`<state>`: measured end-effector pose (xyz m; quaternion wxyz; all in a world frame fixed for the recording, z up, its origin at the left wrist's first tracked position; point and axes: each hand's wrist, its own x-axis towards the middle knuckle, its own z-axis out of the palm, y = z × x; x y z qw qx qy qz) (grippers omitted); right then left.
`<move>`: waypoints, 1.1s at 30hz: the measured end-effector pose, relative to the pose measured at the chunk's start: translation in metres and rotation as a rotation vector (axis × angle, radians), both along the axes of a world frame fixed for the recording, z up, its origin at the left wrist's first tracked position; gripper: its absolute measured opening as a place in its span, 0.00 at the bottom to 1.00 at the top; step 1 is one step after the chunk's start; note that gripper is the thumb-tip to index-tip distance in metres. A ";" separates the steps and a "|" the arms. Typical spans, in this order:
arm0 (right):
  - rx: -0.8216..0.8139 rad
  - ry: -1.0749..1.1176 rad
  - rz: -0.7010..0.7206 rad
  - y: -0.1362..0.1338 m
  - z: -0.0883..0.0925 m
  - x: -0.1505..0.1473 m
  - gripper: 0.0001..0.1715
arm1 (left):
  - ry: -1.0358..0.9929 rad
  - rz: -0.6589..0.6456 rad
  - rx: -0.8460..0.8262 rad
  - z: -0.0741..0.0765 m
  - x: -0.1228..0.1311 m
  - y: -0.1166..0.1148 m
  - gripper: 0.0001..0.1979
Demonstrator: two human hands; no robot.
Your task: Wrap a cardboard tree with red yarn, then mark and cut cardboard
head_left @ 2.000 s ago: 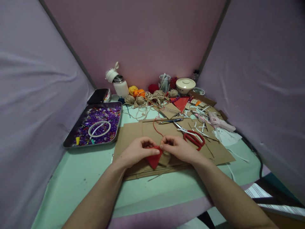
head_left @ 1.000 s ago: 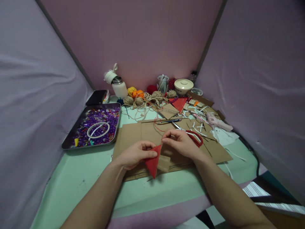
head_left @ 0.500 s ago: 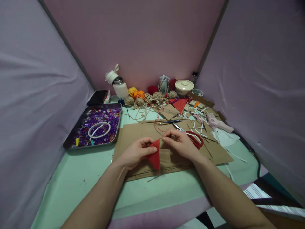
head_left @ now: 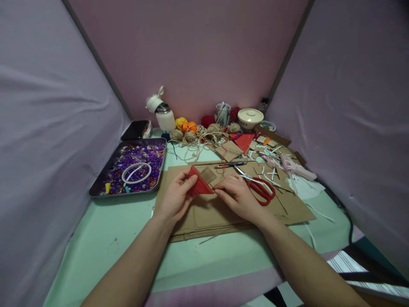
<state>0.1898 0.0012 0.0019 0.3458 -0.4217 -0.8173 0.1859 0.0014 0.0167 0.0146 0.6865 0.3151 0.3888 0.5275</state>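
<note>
My left hand [head_left: 174,197] pinches a red triangular piece [head_left: 198,185] with a small brown cardboard tab [head_left: 208,174] stuck to it, held just above the flat cardboard sheet [head_left: 207,209]. My right hand [head_left: 235,195] is closed at the triangle's right corner, fingers pinched on a thin red thread [head_left: 223,168] that runs back toward the pen. Both hands are over the middle of the cardboard.
Red-handled scissors [head_left: 260,187] lie right of my right hand. A metal tray of purple beads [head_left: 96,187] with a white ring [head_left: 136,172] sits left. Twine balls [head_left: 191,136], a white bottle [head_left: 165,117], a lidded bowl [head_left: 250,117], a pink glue gun [head_left: 295,167] and cardboard scraps crowd the back.
The red triangle has been turned and lifted up and left, from hanging point-down to lying point-left. My right hand has shifted to its lower right corner.
</note>
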 end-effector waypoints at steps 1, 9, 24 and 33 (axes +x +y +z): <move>0.009 -0.009 -0.001 0.000 -0.001 0.000 0.07 | -0.006 0.007 0.007 0.000 0.000 0.000 0.14; 0.053 -0.043 0.007 0.000 -0.001 0.001 0.08 | -0.018 0.081 0.050 -0.006 -0.003 0.004 0.12; 0.201 -0.294 0.061 -0.008 0.001 -0.004 0.12 | 0.314 0.179 0.166 -0.014 0.001 0.003 0.14; 0.222 -0.356 0.160 -0.013 0.001 -0.009 0.11 | 0.558 0.118 0.205 -0.012 0.006 -0.005 0.13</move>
